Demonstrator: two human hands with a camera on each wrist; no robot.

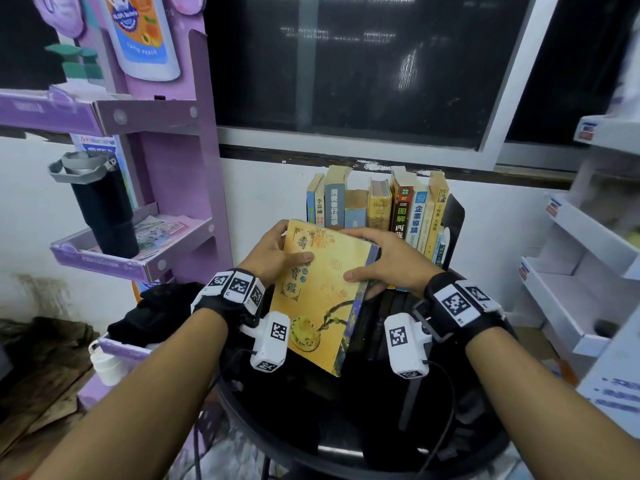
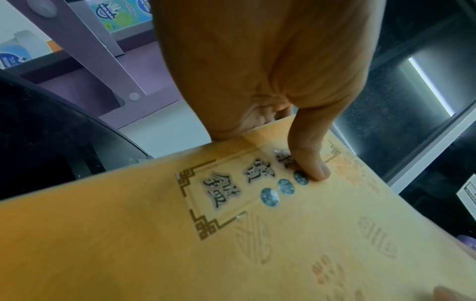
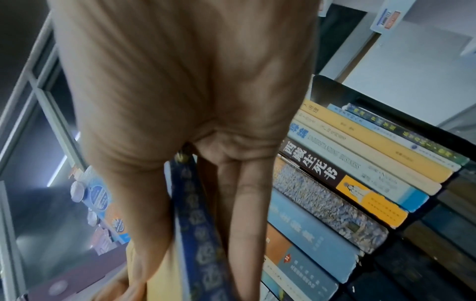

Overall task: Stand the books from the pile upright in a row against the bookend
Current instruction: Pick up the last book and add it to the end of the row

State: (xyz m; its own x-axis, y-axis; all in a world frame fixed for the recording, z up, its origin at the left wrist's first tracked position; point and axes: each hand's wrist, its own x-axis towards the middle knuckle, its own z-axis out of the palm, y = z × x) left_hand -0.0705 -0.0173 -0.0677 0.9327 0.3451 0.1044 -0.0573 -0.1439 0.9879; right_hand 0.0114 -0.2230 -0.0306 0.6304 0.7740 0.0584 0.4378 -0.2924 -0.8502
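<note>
Yellow book held in both hands, above the tabletop and short of the row.
Left hand (image 1: 273, 252) pinches the yellow book's (image 1: 322, 292) upper left corner, right hand (image 1: 384, 261) clamps its blue spine; the book tilts over the dark tabletop (image 1: 450, 427). Beyond, the standing row (image 1: 377, 206) leans on the black bookend (image 1: 455, 216). Risk: a careless insertion at the free left end could topple the unsupported books.
</note>
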